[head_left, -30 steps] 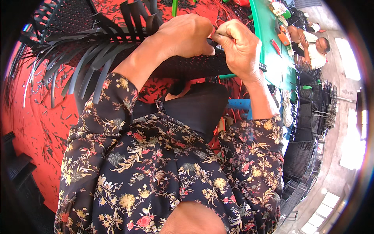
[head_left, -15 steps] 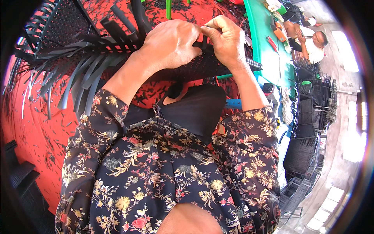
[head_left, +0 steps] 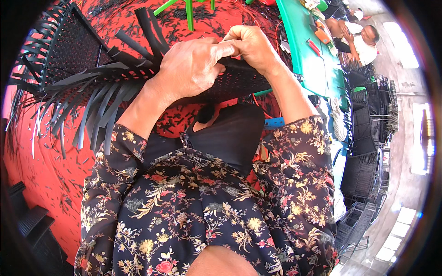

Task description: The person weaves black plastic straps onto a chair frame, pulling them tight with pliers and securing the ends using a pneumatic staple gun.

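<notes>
A black woven panel (head_left: 244, 79) lies across in front of me, with long flat black strips (head_left: 103, 103) fanning loose from its left part. My left hand (head_left: 189, 66) is closed at the panel's upper edge, its fingers curled round a black strip that they mostly hide. Touching it, my right hand (head_left: 253, 48) pinches with thumb and forefinger at the same spot. Several strip ends (head_left: 149, 32) stick up just left of my left hand.
Another black woven frame (head_left: 76, 48) stands at far left. Strip offcuts litter the red floor covering (head_left: 50, 156). To the right runs a green table (head_left: 308, 60) with a red-handled tool (head_left: 314, 47). Beyond it a person (head_left: 361, 43) sits near stacked black frames (head_left: 363, 170). A green stool (head_left: 189, 14) stands ahead.
The view has shifted slightly, showing more of the green stool. My hands have drawn closer together, the left fingertips now reaching up against the right hand.
</notes>
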{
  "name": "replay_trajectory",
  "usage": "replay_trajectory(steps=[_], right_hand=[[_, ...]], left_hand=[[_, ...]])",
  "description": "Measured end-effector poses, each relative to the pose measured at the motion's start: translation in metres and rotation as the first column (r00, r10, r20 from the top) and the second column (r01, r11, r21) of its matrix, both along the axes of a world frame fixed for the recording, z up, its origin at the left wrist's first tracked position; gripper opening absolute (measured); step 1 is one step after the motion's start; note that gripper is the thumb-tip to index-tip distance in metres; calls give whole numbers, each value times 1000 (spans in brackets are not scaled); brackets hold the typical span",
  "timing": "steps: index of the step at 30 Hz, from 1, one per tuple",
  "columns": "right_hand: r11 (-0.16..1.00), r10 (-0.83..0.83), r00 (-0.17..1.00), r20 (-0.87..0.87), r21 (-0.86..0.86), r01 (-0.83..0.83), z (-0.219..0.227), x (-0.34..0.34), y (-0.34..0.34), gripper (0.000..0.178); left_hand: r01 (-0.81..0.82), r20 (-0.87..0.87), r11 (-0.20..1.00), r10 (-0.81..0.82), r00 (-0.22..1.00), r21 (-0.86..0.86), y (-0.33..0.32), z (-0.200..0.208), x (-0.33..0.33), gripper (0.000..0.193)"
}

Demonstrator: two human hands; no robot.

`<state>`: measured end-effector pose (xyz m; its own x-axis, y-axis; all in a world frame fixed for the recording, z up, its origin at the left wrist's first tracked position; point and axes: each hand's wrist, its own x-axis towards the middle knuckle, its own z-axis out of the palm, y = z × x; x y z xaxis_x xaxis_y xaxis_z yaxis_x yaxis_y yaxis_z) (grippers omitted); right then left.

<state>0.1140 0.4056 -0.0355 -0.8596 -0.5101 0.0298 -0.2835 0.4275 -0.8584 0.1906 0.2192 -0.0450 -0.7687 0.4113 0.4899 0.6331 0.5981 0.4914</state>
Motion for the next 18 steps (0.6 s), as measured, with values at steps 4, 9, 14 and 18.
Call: replay_trajectory(steps=[4, 9, 14, 18], right_hand=[[1000, -19, 999, -26, -20, 19, 6, 10, 1, 12], [997, -37, 999, -34, -68, 35, 1, 14, 4, 12], [994, -35, 999, -36, -103, 32, -5, 13, 7, 14], [996, -55, 997, -50, -79, 50, -6, 16, 7, 15]], left_hand=[[42, 31, 996, -45, 999, 75, 2, 2, 2, 34], [56, 170, 986, -82, 982, 158, 5, 4, 0, 27], [3, 322, 945, -114, 940, 326, 8, 0, -5, 22], [-60, 477, 937, -119, 871, 343, 6, 1, -17, 25]])
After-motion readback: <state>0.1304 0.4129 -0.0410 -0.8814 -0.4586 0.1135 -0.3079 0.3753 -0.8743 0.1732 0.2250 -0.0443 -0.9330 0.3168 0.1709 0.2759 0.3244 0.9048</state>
